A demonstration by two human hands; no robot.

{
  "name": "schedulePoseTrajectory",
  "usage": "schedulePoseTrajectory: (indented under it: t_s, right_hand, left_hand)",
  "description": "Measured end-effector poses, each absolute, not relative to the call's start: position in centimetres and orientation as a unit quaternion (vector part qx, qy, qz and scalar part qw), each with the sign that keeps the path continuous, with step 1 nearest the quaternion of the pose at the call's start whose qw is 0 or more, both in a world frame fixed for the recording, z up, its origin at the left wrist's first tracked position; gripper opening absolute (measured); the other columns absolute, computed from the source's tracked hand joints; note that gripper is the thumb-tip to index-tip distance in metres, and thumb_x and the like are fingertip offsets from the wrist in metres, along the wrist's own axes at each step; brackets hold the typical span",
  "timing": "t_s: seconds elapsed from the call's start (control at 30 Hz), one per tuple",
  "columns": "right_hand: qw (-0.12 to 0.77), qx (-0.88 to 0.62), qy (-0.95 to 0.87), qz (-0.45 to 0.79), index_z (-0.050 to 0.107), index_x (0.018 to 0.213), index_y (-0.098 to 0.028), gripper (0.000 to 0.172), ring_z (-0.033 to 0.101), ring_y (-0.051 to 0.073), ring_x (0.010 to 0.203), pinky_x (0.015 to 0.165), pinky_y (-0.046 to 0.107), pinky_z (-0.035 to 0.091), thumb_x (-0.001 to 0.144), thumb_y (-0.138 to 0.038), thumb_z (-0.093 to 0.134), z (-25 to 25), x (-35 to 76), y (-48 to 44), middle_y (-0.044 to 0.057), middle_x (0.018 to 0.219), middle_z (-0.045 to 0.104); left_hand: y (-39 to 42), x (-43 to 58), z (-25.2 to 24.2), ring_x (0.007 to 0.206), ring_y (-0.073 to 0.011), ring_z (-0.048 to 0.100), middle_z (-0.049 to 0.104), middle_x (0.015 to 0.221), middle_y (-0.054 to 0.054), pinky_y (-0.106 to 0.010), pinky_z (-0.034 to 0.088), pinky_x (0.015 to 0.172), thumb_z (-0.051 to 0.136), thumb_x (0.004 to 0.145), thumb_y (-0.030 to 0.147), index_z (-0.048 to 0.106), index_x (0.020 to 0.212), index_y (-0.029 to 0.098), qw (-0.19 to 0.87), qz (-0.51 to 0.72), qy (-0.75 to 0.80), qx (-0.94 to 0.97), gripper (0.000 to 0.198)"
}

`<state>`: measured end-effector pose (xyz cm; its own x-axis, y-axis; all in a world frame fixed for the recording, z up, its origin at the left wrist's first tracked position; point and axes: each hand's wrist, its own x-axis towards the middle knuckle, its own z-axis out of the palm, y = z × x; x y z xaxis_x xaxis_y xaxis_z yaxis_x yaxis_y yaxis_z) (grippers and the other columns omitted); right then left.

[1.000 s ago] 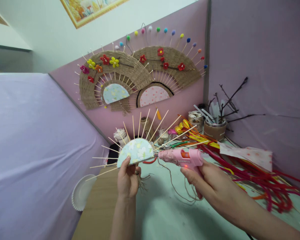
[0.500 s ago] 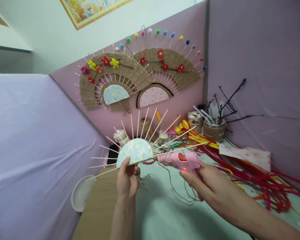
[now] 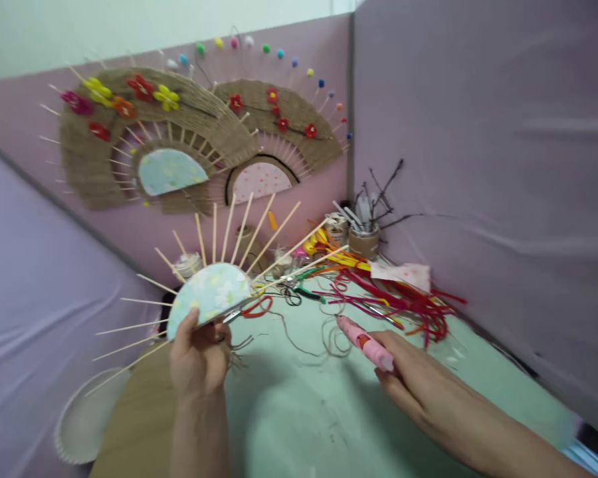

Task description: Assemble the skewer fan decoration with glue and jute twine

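Note:
My left hand [image 3: 202,355] grips the lower edge of a half-round fan base [image 3: 212,292] covered in pale blue floral fabric, thumb on the front. Thin wooden sticks [image 3: 232,229] fan out from its curved edge. Below it, by my fingers, frayed twine ends [image 3: 239,352] hang down. In my right hand [image 3: 413,375] is a pink hot glue gun [image 3: 366,342], its nozzle pointing up and left over the table, apart from the fan base. Behind the fan base lie scissors with red-orange handles [image 3: 258,307].
Two finished woven fans [image 3: 179,99] hang on the pink partition. Red and yellow pipe cleaners [image 3: 393,295], a dotted fabric scrap [image 3: 401,275] and green-handled pliers [image 3: 309,295] lie on the table [image 3: 309,411]. A jar with twigs [image 3: 363,242] stands behind; a white plate [image 3: 80,425] is at left.
The glue gun has drawn away from the right corner of the fan base and turned, its nozzle now apart from it. The view has swung right, showing more of the table.

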<state>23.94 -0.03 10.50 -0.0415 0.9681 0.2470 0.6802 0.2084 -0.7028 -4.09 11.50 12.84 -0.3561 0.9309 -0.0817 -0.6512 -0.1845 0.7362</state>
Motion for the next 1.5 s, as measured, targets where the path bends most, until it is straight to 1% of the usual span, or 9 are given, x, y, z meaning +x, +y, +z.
schedulePoseTrajectory:
  t_s: [0.27, 0.53, 0.73, 0.87, 0.97, 1.1, 1.23, 1.37, 1.5]
  right_hand:
    - [0.145, -0.742, -0.649, 0.087, 0.062, 0.088, -0.018, 0.014, 0.064, 0.024, 0.077, 0.069, 0.035, 0.052, 0.089, -0.023, 0.048, 1.5, 27.6, -5.0, 0.010, 0.085, 0.063]
    - [0.047, -0.766, -0.642, 0.003, 0.065, 0.084, -0.018, 0.011, 0.066, 0.032, 0.081, 0.063, 0.039, 0.053, 0.083, -0.029, 0.064, -0.8, 27.5, -4.8, 0.014, 0.088, 0.065]
    - [0.300, -0.657, -0.692, -0.027, 0.060, 0.111, -0.018, 0.032, 0.065, 0.032, 0.098, 0.083, 0.046, 0.053, 0.090, -0.042, 0.057, 6.9, 23.3, -2.4, 0.015, 0.111, 0.067]
    - [0.515, -0.541, -0.654, 0.118, 0.053, 0.111, -0.024, 0.023, 0.063, 0.024, 0.106, 0.088, 0.038, 0.052, 0.092, -0.037, 0.055, 13.5, 16.9, 0.7, 0.009, 0.114, 0.064]
    - [0.604, -0.496, -0.571, 0.253, 0.047, 0.107, -0.024, 0.035, 0.060, 0.024, 0.109, 0.092, 0.041, 0.051, 0.082, -0.040, 0.066, 14.1, 12.8, 4.5, 0.008, 0.114, 0.062]
    - [0.659, -0.401, -0.521, 0.365, 0.043, 0.098, -0.025, 0.040, 0.060, 0.023, 0.109, 0.091, 0.040, 0.050, 0.075, -0.037, 0.073, 12.1, 8.8, 8.9, 0.008, 0.117, 0.060]
    - [0.673, -0.319, -0.512, 0.428, 0.042, 0.097, -0.026, 0.028, 0.062, 0.015, 0.074, 0.065, 0.027, 0.050, 0.084, -0.035, 0.065, 11.5, 6.9, 10.1, -0.003, 0.083, 0.060]
    - [0.694, -0.346, -0.551, 0.309, 0.053, 0.110, -0.022, 0.018, 0.047, 0.011, 0.053, 0.052, 0.023, 0.040, 0.094, -0.030, 0.055, 11.9, 7.2, 10.1, -0.008, 0.062, 0.048]
    - [0.697, -0.371, -0.588, 0.176, 0.064, 0.103, -0.020, 0.012, 0.054, 0.012, 0.061, 0.056, 0.025, 0.043, 0.093, -0.022, 0.057, 12.3, 8.3, 10.6, -0.002, 0.073, 0.061]
  left_hand:
    - [10.7, -3.9, 13.9, 0.059, -0.0077, 0.061, 0.072, 0.083, 0.003, -0.011, 0.048, 0.042, 0.063, 0.078, 0.013, 0.067, 0.090, 0.024, 0.547, 0.735, 0.344, 0.205, 0.017]
    - [10.2, -3.9, 14.4, 0.054, -0.0077, 0.061, 0.072, 0.076, 0.003, -0.013, 0.046, 0.040, 0.056, 0.083, 0.011, 0.068, 0.093, 0.019, 0.544, 0.752, 0.330, 0.173, 0.017]
    - [10.2, -3.8, 14.2, 0.056, -0.0066, 0.064, 0.072, 0.074, 0.005, -0.012, 0.048, 0.044, 0.061, 0.081, 0.009, 0.069, 0.092, 0.019, 0.539, 0.765, 0.311, 0.169, 0.017]
    - [9.8, -3.9, 14.4, 0.054, -0.0063, 0.064, 0.073, 0.073, 0.005, -0.013, 0.049, 0.045, 0.066, 0.078, 0.010, 0.069, 0.090, 0.018, 0.534, 0.773, 0.299, 0.167, 0.015]
    - [9.6, -4.5, 14.5, 0.055, -0.0067, 0.064, 0.073, 0.074, 0.004, -0.014, 0.050, 0.046, 0.072, 0.073, 0.013, 0.068, 0.088, 0.017, 0.518, 0.787, 0.291, 0.165, 0.016]
    - [9.4, -5.4, 14.6, 0.058, -0.0063, 0.065, 0.074, 0.080, 0.005, -0.014, 0.051, 0.047, 0.075, 0.071, 0.014, 0.069, 0.093, 0.017, 0.507, 0.801, 0.276, 0.157, 0.023]
    - [9.5, -5.9, 14.6, 0.060, -0.0067, 0.066, 0.073, 0.081, 0.005, -0.015, 0.052, 0.049, 0.073, 0.073, 0.013, 0.069, 0.094, 0.018, 0.490, 0.817, 0.268, 0.145, 0.022]
    - [9.8, -5.9, 14.4, 0.058, -0.0068, 0.065, 0.072, 0.078, 0.005, -0.015, 0.052, 0.048, 0.073, 0.074, 0.012, 0.068, 0.089, 0.017, 0.471, 0.826, 0.280, 0.132, 0.017]
    - [10.3, -5.6, 14.0, 0.060, -0.0073, 0.066, 0.072, 0.079, 0.004, -0.015, 0.053, 0.050, 0.074, 0.074, 0.011, 0.067, 0.086, 0.016, 0.459, 0.829, 0.295, 0.118, 0.015]
